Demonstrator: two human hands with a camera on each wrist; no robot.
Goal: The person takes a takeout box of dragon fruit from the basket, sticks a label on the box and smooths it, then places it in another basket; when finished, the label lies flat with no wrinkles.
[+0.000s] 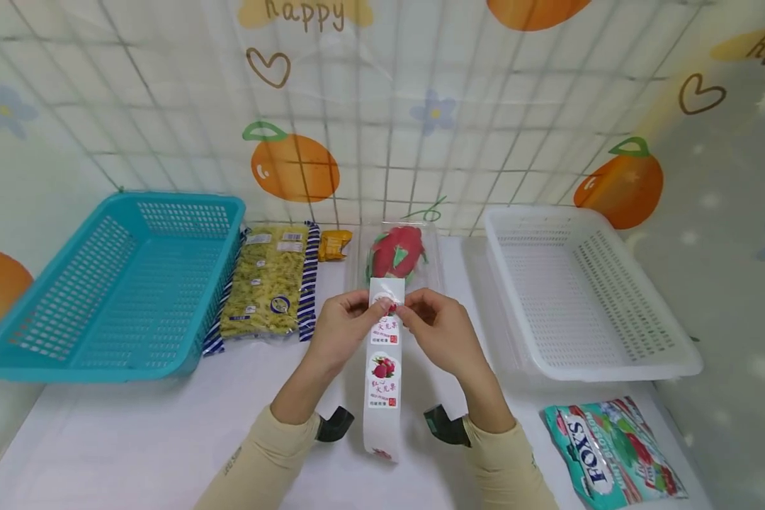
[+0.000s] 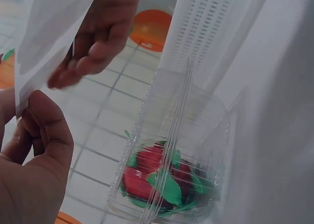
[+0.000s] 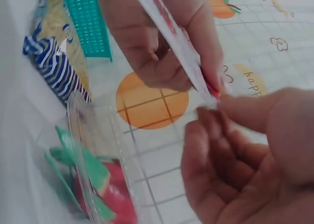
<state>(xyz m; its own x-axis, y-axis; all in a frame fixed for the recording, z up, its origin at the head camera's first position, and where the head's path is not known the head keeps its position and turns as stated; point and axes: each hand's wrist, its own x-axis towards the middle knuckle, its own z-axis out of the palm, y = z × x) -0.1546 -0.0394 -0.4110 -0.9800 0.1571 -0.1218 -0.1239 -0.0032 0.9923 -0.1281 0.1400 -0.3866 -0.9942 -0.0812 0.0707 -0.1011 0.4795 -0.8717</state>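
A strip of dragon fruit stickers hangs upright between both hands, its lower end drooping toward the white table. My left hand pinches the strip near its top, thumb across the front. From the other side, my right hand pinches at the edge of the top sticker with thumb and fingertip; in the right wrist view the thumb meets the strip's end. Just beyond the hands, a red dragon fruit with green scales lies inside a clear plastic clamshell box, partly hidden by the strip in the head view.
A teal basket stands at the left, a white basket at the right. Beside the teal one lie a bag of pasta and a small orange packet. A Fox's candy bag lies front right.
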